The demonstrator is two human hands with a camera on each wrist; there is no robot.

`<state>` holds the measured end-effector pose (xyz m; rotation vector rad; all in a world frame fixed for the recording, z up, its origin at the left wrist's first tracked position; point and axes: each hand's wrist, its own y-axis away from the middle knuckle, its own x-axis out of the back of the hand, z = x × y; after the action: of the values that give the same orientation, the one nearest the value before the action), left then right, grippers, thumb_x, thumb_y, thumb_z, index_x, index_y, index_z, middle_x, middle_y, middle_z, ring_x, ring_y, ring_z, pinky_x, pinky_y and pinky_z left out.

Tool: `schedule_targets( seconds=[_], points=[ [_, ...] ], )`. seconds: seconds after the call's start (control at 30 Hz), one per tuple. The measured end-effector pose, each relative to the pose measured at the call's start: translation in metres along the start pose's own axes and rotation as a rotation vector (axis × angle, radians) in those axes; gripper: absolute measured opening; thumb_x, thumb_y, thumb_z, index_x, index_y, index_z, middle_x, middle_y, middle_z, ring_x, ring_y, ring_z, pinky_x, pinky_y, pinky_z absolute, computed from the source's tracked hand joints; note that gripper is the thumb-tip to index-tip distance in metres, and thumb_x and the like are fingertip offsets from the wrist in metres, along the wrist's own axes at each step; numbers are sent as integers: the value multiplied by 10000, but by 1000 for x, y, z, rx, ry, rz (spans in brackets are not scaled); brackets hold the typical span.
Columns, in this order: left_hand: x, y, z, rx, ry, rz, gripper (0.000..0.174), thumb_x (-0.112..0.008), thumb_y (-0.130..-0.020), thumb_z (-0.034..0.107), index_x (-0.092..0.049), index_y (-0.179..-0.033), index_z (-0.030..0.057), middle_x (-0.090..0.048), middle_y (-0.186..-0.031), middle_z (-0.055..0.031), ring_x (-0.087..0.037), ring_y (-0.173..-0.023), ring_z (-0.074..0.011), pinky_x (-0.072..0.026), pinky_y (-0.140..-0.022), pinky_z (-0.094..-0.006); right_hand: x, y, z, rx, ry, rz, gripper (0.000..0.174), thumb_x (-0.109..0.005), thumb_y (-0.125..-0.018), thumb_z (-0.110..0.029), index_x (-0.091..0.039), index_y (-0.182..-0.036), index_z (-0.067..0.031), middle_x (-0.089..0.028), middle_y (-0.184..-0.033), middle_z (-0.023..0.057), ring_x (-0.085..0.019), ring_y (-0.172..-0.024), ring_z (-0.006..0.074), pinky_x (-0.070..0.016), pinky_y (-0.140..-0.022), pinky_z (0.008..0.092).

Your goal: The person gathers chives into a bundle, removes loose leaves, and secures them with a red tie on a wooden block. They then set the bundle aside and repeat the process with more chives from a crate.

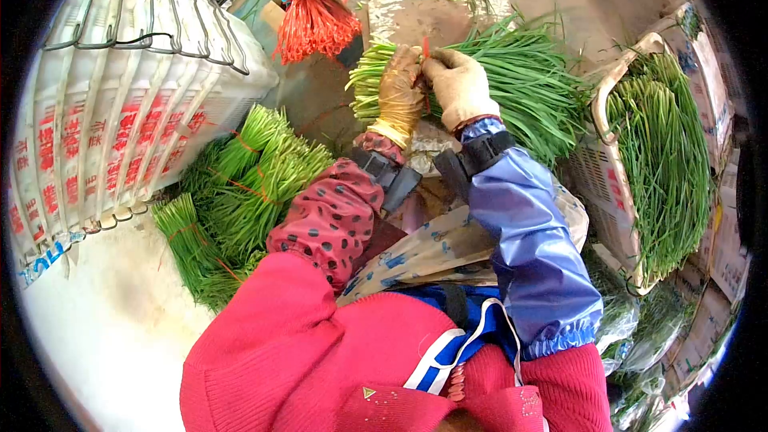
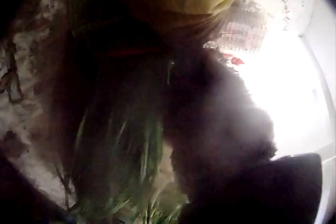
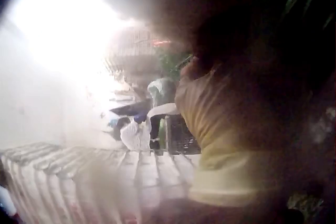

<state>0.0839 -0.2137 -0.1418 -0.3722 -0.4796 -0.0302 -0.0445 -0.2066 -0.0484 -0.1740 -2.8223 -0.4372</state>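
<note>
Holding the stalks near their pale ends, the gloved left hand (image 1: 402, 92) has its fingers curled round the bunch (image 1: 520, 68); the gloved right hand (image 1: 462, 86) is closed close beside it, thumb and fingers apparently pinching the red tie (image 1: 426, 48). The bunch lies across the near edge of a worn board (image 1: 400, 12), pale ends to the left and loose leaves fanned out to the right.

The likeliest trouble is a slack tie: with the leaves spread so wide and only the pale end gripped, a band that sits loose could let stalks slide out. Pulled too hard, the thin band could snap or cut into the soft stems. Thick gloves may also blunt the feel of so fine a strand, so it could slip from the pinch or catch a glove fingertip. Whether it is knotted cannot be told; the fingers cover it, and both wrist views are dark and blurred.

Tied bunches (image 1: 276, 184) sit close by the left sleeve (image 1: 328, 212), where a swinging elbow could knock them. On the right, the leaf tips reach towards a filled crate (image 1: 588, 180) and might snag on its rim if dragged that way.
</note>
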Motion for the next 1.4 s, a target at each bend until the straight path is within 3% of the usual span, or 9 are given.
schedule_targets(
  seconds=[0.13,0.3,0.4,0.57,0.6,0.67,0.83,0.97,1.4],
  points=[
    [35,-24,14,14,-350,-270,852,-839,-684,273,-451,-1404,33,-426,-1477,-166,-360,-1395,-335,-285,-1158,-400,14,-16,13,-190,-343,-127,210,-623,-874,-196,-687,-984,-29,-653,-813,12,-565,-659,79,-403,-554,241],
    [48,-30,12,-141,-997,-725,1366,-901,-467,496,-185,-1547,64,-201,-1601,-174,-168,-1486,-362,-121,-1118,-706,22,-11,-22,-177,-182,-232,337,-580,-903,-256,-666,-1070,24,-669,-868,67,-611,-732,149,-502,-663,298],
    [17,-13,-83,-365,-1681,-729,917,-661,-853,461,-211,-1540,53,-251,-1581,-188,-251,-1460,-320,-214,-1131,-636,-9,-17,-31,75,241,-66,336,-576,-885,-308,-710,-1038,-40,-685,-1043,222,-641,-1011,408,-506,-909,450],
    [36,-15,-71,-359,-1130,-571,986,-809,-679,489,-394,-1402,-37,-545,-1315,-233,-552,-1189,-393,-421,-1040,-427,-33,67,0,-14,299,-357,326,-513,-950,-308,-683,-1128,-96,-678,-1024,238,-657,-978,384,-515,-864,449],
    [38,-48,36,151,-933,-802,1037,-872,-561,456,-428,-1366,-23,-555,-1275,-238,-551,-1173,-402,-411,-1031,-472,-22,98,11,-210,190,-302,352,-562,-932,-349,-690,-1124,-83,-687,-1012,230,-660,-979,379,-512,-875,437],
    [28,-12,-14,-139,-940,-425,963,-870,-561,406,-464,-1328,-12,-586,-1166,-215,-587,-1079,-366,-435,-945,-504,3,103,-7,-250,257,-326,416,-606,-909,-446,-705,-1095,-88,-691,-1031,215,-655,-1004,371,-507,-887,427],
    [8,-1,-10,-250,-1632,-524,864,-422,-847,635,-331,-1493,68,-254,-1551,-271,-172,-1470,-403,-58,-1076,-776,3,67,-21,99,319,-64,302,-609,-913,-274,-703,-1116,-70,-697,-1055,198,-677,-994,328,-517,-883,377],
    [11,13,62,-99,-1481,-772,918,-471,-842,604,-221,-1545,69,-123,-1599,-261,-80,-1486,-432,10,-1015,-837,15,54,-55,164,194,-78,293,-619,-911,-198,-695,-1107,6,-719,-988,179,-685,-898,229,-505,-846,299],
    [-21,19,21,-130,-1278,-411,488,-408,-933,124,-400,-1410,22,-499,-1281,-188,-475,-1197,-360,-306,-1015,-702,11,123,27,-196,400,-258,315,-559,-923,-262,-685,-1137,-68,-686,-1050,227,-655,-1011,378,-502,-916,419]
  ],
)
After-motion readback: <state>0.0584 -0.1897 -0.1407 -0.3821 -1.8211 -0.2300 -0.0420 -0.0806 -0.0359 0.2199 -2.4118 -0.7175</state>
